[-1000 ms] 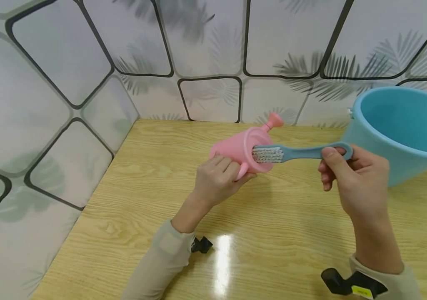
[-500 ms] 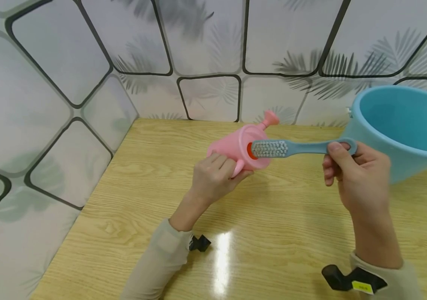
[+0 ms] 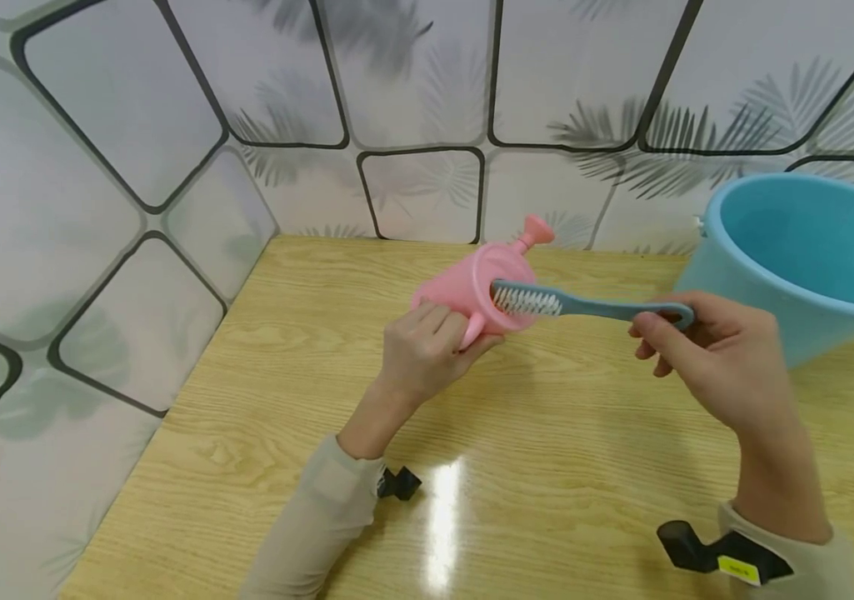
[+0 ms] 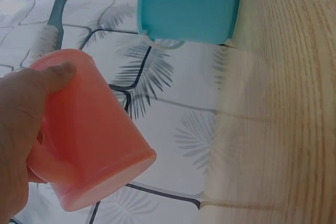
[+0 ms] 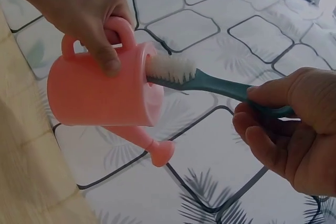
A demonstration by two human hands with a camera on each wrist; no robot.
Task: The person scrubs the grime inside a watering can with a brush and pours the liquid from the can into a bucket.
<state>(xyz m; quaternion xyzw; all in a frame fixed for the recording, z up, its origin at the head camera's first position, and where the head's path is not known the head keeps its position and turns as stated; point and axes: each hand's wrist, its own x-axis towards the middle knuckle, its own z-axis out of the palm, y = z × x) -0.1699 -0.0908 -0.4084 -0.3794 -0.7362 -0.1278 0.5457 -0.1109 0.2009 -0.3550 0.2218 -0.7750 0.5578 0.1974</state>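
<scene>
A small pink watering can is tipped on its side above the table, its open top facing right and its spout pointing to the back. My left hand grips it by the handle, thumb along the body in the left wrist view. At the other side my right hand pinches the ringed handle end of a blue scrub brush between thumb and fingers. The brush's white bristles lie at the can's mouth, and the head's tip is hidden inside the opening.
A large light-blue bucket stands at the right, against the back of the wooden table. Patterned walls close off the back and left sides.
The brush has turned about its length, bristles now facing more toward the front, and its tip has gone into the opening again after being drawn out slightly. The right wrist has rotated.
</scene>
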